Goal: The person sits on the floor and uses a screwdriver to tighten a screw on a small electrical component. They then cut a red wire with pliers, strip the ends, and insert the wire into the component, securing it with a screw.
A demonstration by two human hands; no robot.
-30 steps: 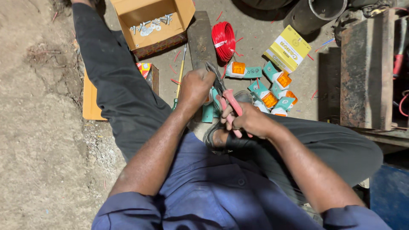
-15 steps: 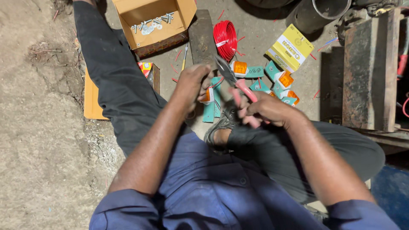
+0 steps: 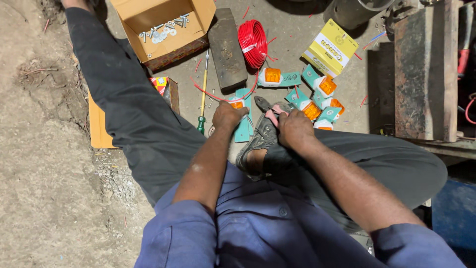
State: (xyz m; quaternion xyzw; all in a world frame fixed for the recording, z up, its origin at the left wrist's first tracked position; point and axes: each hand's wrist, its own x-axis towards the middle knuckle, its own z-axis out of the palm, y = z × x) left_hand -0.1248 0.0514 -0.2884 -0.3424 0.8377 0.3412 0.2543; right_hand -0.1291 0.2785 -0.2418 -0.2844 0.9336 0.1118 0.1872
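Observation:
I sit on the floor with one leg stretched out and a sandalled foot (image 3: 260, 139) tucked in front of me. My left hand (image 3: 227, 117) is closed on a teal-backed orange lamp (image 3: 244, 126) that rests on the floor, where a red wire (image 3: 208, 93) runs past it. My right hand (image 3: 296, 128) sits just above the sandal, gripping pliers with pink handles (image 3: 272, 116); their jaws are hidden. The two hands are a short gap apart.
Several more teal-and-orange lamps (image 3: 317, 97) lie beyond my hands, with a red wire coil (image 3: 253, 42), a dark block (image 3: 227, 49), a green-handled screwdriver (image 3: 203, 101), a yellow carton (image 3: 331, 49), and a cardboard box (image 3: 196, 42) of bolts. A rusty bench (image 3: 424, 74) stands right.
Both hands have dropped toward the floor and my foot. The pliers, raised and pointing away before, are now low by the sandal, and the lamp has come down onto the ground.

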